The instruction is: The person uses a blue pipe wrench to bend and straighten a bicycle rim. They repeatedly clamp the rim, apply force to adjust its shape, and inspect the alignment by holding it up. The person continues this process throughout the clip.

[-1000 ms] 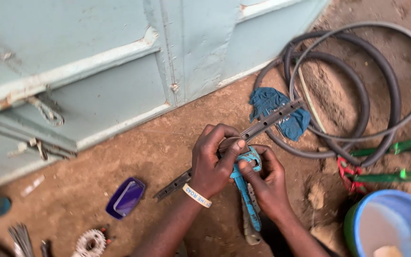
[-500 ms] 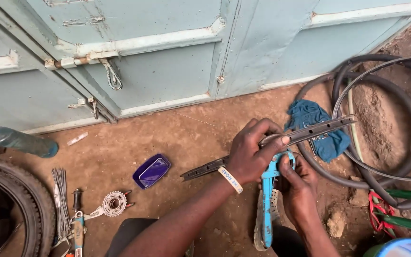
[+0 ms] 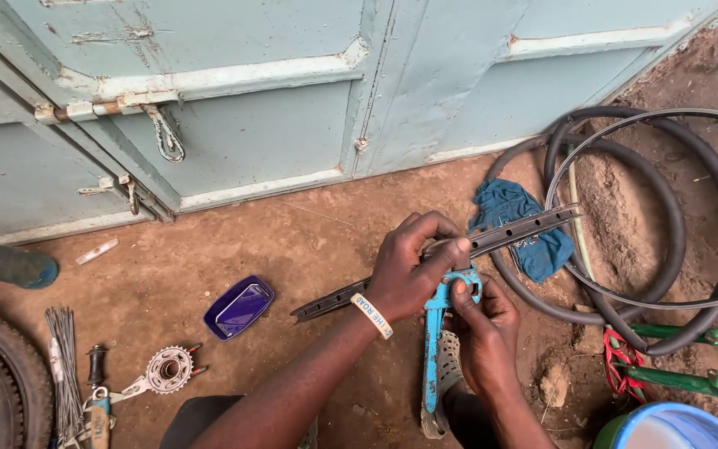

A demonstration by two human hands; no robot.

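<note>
Head view, left hand (image 3: 409, 274): fingers closed around the dark metal strip (image 3: 508, 235), which runs from near-left to far-right over the dirt floor (image 3: 292, 241).
Head view, right hand (image 3: 479, 328): fingers pinched shut on the head of the blue tool (image 3: 435, 349), just under the strip.
Step in hand: seemingly fitting the blue tool onto the strip at mid-length.
Next move calls for: a steady strip and firm tool pressure, by my judgement.
Surroundings: blue cloth (image 3: 513, 224) and tyres (image 3: 625, 208) far right; sprocket (image 3: 168, 370) near left.
Change from earlier frame: the same grips kept; the strip sits a little more level.
</note>
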